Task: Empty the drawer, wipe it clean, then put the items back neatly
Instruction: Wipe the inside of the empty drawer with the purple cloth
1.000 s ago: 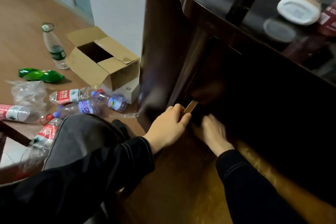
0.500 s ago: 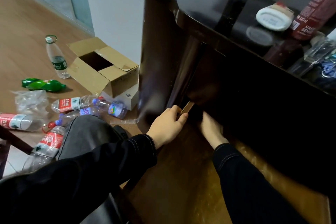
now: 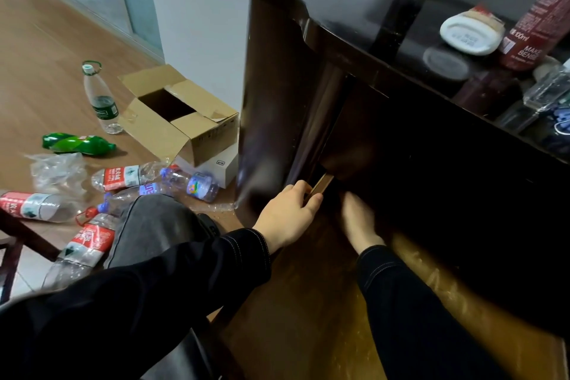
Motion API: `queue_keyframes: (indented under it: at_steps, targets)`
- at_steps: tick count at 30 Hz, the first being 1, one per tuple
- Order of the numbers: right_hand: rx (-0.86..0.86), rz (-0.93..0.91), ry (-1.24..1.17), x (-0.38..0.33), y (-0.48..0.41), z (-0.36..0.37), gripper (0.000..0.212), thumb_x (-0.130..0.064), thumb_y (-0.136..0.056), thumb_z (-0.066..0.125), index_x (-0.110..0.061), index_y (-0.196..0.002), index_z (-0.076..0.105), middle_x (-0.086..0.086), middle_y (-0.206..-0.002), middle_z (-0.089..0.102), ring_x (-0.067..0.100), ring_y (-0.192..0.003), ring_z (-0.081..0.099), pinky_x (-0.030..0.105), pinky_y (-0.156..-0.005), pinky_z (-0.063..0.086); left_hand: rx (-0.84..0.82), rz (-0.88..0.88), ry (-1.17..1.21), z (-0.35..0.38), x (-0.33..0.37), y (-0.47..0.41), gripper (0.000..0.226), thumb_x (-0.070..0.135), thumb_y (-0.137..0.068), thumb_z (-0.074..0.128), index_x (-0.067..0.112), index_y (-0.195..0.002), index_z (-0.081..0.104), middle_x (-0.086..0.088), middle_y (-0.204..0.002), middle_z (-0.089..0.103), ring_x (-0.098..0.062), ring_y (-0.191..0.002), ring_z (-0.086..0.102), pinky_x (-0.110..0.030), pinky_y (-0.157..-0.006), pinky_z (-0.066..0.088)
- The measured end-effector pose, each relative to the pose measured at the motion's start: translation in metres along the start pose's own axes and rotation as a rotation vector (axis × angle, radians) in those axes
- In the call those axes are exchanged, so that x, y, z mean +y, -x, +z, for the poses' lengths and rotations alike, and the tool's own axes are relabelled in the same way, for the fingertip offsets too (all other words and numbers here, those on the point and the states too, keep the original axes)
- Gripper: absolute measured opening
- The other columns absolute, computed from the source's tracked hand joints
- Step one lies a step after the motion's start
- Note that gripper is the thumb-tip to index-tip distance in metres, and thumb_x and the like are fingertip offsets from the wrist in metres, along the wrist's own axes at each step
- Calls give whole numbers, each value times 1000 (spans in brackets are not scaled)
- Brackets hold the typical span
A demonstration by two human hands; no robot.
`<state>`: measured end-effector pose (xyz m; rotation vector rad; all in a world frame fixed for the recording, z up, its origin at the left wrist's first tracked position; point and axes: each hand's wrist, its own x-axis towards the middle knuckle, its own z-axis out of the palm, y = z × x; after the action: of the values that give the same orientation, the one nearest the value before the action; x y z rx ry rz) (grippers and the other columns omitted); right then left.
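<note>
Well, you have both hands down at the drawer [image 3: 364, 139], which sits under the tabletop [image 3: 339, 3] in the middle of the frame, most of it lost in shadow. Your left hand [image 3: 290, 213] has its fingers [image 3: 312, 203] curled over a brass strip [image 3: 320, 187] at the drawer's lower left corner, probably to get a purchase there and steady or draw that side. Your right hand [image 3: 359, 220] reaches in just beside it, under the dark front. Its fingers are hidden in the gloom, so I cannot tell whether they grip anything. I also cannot tell whether the drawer is open or closed, or what lies in it. A white tub [image 3: 470, 32] and a red bottle [image 3: 533, 25] sit on the tabletop at the upper right, likely put up there so the drawer can be wiped. Judging by that, you are somewhere in the emptying or wiping step.
</note>
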<state>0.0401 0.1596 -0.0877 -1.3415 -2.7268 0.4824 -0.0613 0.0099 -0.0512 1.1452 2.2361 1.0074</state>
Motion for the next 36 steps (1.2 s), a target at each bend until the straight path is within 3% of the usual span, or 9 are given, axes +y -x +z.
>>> queue_keyframes:
  at_steps: [2, 7, 14, 16, 19, 25, 28, 32, 36]
  targets:
    - [26, -10, 74, -5, 5, 3, 30, -16, -103, 48, -8, -129, 59, 14, -126, 64, 32, -115, 59, 30, -82, 40, -3, 0, 1, -1, 1, 0, 32, 51, -101, 41, 22, -108, 51, 0, -105, 58, -24, -93, 57, -35, -77, 40]
    - [-72, -167, 335, 9, 32, 11, 52, -20, -98, 60, -22, -147, 43, 9, -152, 43, 28, -140, 41, 37, -108, 42, -19, 9, -1, -1, 1, 1, 32, 51, -101, 41, 22, -108, 52, 0, -105, 58, -23, -94, 57, -38, -80, 44]
    - [17, -31, 153, 1, 13, -6, 31, -16, -105, 40, -6, -129, 58, 17, -128, 62, 33, -117, 57, 30, -83, 39, -21, 5, -17, -5, 4, 3, 31, 51, -101, 40, 23, -106, 51, -1, -104, 59, -23, -96, 58, -39, -83, 45]
    - [-12, -35, 194, 1, 24, 2, 31, -12, -102, 50, -9, -133, 56, 16, -139, 55, 33, -126, 53, 33, -93, 42, -17, 4, -17, -4, 4, 4, 30, 51, -101, 40, 23, -106, 51, -1, -105, 59, -24, -96, 58, -38, -82, 44]
    - [-23, -143, 285, 14, 40, 10, 56, -9, -96, 63, -21, -148, 45, 10, -157, 37, 30, -142, 40, 39, -108, 43, -8, 7, -31, -4, 5, 3, 29, 50, -101, 41, 23, -106, 51, -1, -105, 60, -23, -95, 58, -37, -82, 44]
    - [-31, -155, 279, 20, 10, -5, 38, -23, -107, 36, -13, -139, 54, 13, -136, 60, 31, -124, 55, 37, -99, 41, -11, 7, -56, -8, 9, 6, 32, 50, -102, 41, 21, -107, 53, -1, -105, 61, -23, -95, 59, -40, -84, 47]
    - [52, -43, 221, 8, 19, 5, 32, -15, -105, 45, -13, -134, 56, 12, -137, 59, 29, -125, 55, 34, -99, 44, -9, -3, -56, -7, 10, 7, 32, 50, -102, 41, 21, -106, 54, -1, -104, 61, -23, -95, 59, -41, -86, 47]
    - [-75, -147, 258, 7, 48, 27, 51, -10, -101, 49, -29, -149, 43, 12, -161, 29, 35, -147, 31, 42, -112, 37, 1, -9, -52, -7, 10, 6, 31, 50, -101, 43, 22, -106, 55, -1, -104, 63, -22, -95, 60, -41, -86, 47]
    - [-20, -224, 319, 24, 29, 7, 39, -12, -102, 48, -17, -141, 53, 15, -148, 48, 35, -135, 48, 43, -105, 42, -30, -26, -27, -9, 12, 6, 32, 51, -102, 42, 23, -110, 55, -1, -106, 65, -20, -97, 61, -44, -91, 49]
